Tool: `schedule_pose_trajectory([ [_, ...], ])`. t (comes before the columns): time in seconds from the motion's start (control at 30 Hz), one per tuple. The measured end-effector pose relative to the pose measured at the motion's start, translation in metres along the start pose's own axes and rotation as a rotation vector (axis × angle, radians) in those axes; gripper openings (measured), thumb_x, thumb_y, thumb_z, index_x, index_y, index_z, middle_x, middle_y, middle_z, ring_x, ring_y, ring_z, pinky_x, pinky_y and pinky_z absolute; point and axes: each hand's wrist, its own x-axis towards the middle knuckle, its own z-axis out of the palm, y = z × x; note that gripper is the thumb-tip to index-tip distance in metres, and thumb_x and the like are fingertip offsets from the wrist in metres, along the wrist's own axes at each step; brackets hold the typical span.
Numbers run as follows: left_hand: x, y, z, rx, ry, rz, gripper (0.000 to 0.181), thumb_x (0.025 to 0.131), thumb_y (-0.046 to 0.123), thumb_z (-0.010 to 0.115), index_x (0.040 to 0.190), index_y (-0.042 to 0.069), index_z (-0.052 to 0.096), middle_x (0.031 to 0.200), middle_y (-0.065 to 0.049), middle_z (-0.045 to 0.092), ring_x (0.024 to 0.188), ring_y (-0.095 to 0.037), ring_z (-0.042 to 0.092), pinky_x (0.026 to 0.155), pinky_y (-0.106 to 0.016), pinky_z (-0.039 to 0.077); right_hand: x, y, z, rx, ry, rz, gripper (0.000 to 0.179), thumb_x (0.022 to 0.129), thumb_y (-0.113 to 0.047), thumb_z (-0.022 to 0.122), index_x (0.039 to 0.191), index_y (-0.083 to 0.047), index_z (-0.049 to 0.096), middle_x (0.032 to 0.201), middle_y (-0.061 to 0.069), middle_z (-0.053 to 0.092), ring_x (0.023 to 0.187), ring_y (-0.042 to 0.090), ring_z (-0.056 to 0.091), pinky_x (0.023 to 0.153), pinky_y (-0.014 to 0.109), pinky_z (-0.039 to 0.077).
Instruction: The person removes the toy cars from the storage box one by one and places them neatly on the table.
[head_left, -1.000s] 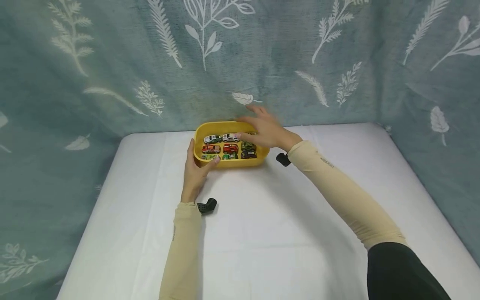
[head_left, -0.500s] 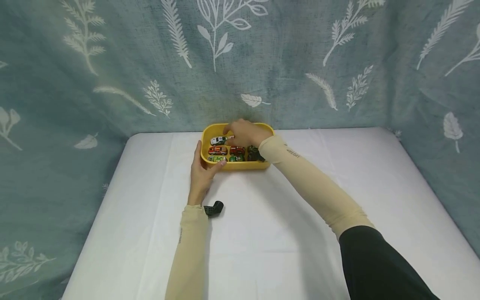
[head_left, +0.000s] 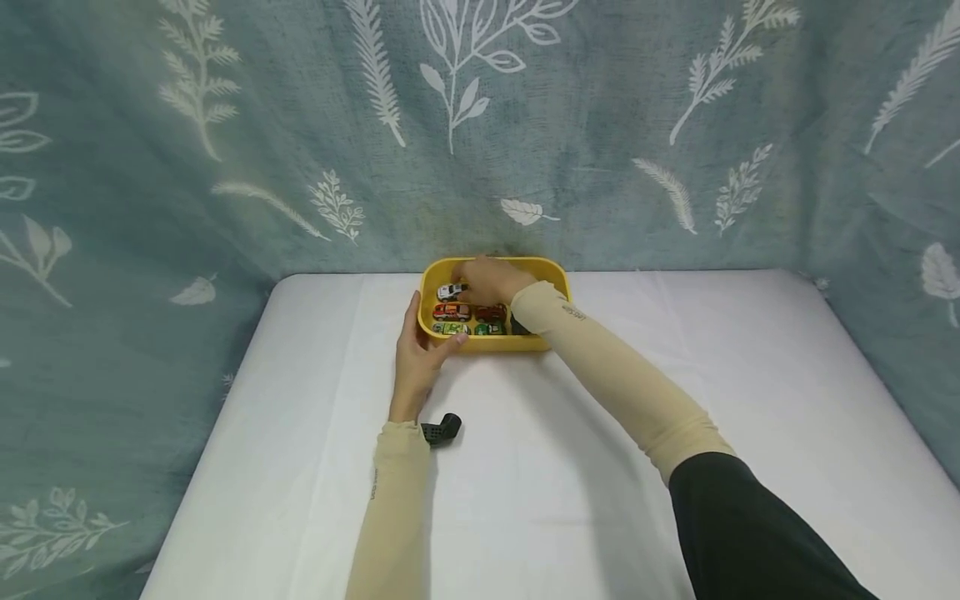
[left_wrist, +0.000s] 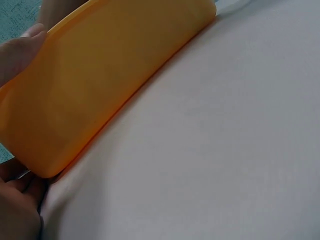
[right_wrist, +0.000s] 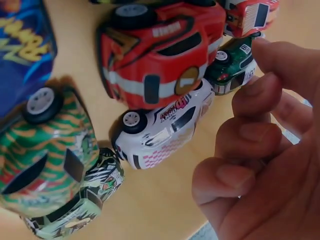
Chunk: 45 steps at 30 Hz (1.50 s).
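Note:
A yellow tray [head_left: 558, 272] at the table's back edge holds several toy cars in rows. My left hand [head_left: 417, 367] grips its front left corner, thumb on the rim; in the left wrist view that thumb lies over the edge of the tray [left_wrist: 100, 70], other fingers by its base. My right hand [head_left: 491, 281] reaches into the tray, pinching the green-and-white toy car [right_wrist: 232, 65] at the back left with its fingertips, the other fingers curled. Beside it are a white toy car with pink checks [right_wrist: 162, 132] and a red toy car [right_wrist: 162, 55].
A white cloth covers the table [head_left: 540, 467]. Directly behind the tray hangs a blue-green leaf-print curtain [head_left: 600, 167]. An orange-red toy car [head_left: 452, 312] and a lime-green one [head_left: 452, 328] lie near my left thumb. My right forearm hides the tray's right part.
My right hand has moved left and down into the tray, from over its right side to the back left car. The left hand keeps its grip. The head view has shifted slightly.

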Motion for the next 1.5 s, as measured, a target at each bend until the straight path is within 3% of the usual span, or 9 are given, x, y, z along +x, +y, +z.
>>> schedule_pose_trajectory([
  [0.27,0.001,0.007,0.0,-0.078,-0.021,0.035,0.109,0.085,-0.002,0.087,0.17,0.009,0.02,0.17,-0.025,0.031,0.156,-0.043,0.035,0.13,-0.049,0.028,0.009,0.004,0.008,-0.053,0.038,0.015,0.044,0.107,-0.026,0.065,0.147,-0.01,0.062,0.146,0.009,0.066,0.132,0.027,0.063,0.114,0.044,0.049],
  [0.47,-0.001,0.018,-0.002,-0.083,-0.014,0.015,0.106,0.085,-0.009,0.083,0.169,0.005,0.02,0.165,-0.031,0.036,0.151,-0.048,0.04,0.129,-0.052,0.029,0.017,0.006,0.015,-0.099,0.088,0.003,0.033,0.106,-0.027,0.067,0.135,-0.011,0.068,0.123,0.008,0.073,0.105,0.023,0.068,0.098,0.043,0.055],
  [0.6,-0.001,0.015,0.001,-0.088,-0.017,0.01,0.107,0.084,-0.007,0.085,0.169,0.005,0.022,0.163,-0.032,0.039,0.15,-0.049,0.041,0.128,-0.053,0.03,0.009,0.008,0.014,-0.134,0.108,0.012,0.029,0.107,-0.024,0.063,0.132,-0.009,0.067,0.117,0.009,0.073,0.1,0.024,0.068,0.094,0.043,0.056],
  [0.8,0.004,0.006,-0.001,-0.067,0.007,-0.002,0.107,0.083,-0.003,0.088,0.169,0.011,0.026,0.163,-0.027,0.042,0.149,-0.043,0.046,0.127,-0.048,0.034,-0.018,0.007,-0.006,-0.158,0.147,0.039,0.036,0.11,-0.027,0.058,0.142,-0.009,0.061,0.121,0.012,0.073,0.105,0.03,0.071,0.094,0.049,0.059],
  [1.07,0.001,0.009,-0.006,0.093,0.04,-0.038,0.104,0.082,0.012,0.093,0.167,0.021,0.034,0.158,-0.02,0.048,0.141,-0.034,0.054,0.123,-0.041,0.041,-0.061,0.02,-0.038,-0.124,0.182,0.068,0.037,0.11,-0.027,0.059,0.142,-0.007,0.059,0.124,0.014,0.073,0.108,0.031,0.072,0.092,0.049,0.06],
  [1.33,-0.001,0.009,-0.007,0.175,0.07,-0.063,0.104,0.079,0.015,0.096,0.165,0.028,0.04,0.141,-0.02,0.048,0.12,-0.028,0.06,0.111,-0.038,0.051,-0.118,0.065,-0.066,-0.224,0.212,0.177,0.031,0.111,-0.025,0.055,0.132,-0.003,0.058,0.117,0.018,0.071,0.099,0.035,0.069,0.081,0.05,0.057],
  [1.5,-0.001,0.01,-0.006,0.205,0.088,-0.062,0.101,0.08,0.021,0.096,0.164,0.033,0.041,0.136,-0.02,0.048,0.113,-0.027,0.06,0.105,-0.04,0.054,-0.155,0.099,-0.072,-0.267,0.214,0.197,0.025,0.109,-0.021,0.059,0.126,-0.002,0.059,0.11,0.018,0.07,0.091,0.034,0.067,0.073,0.048,0.054],
])
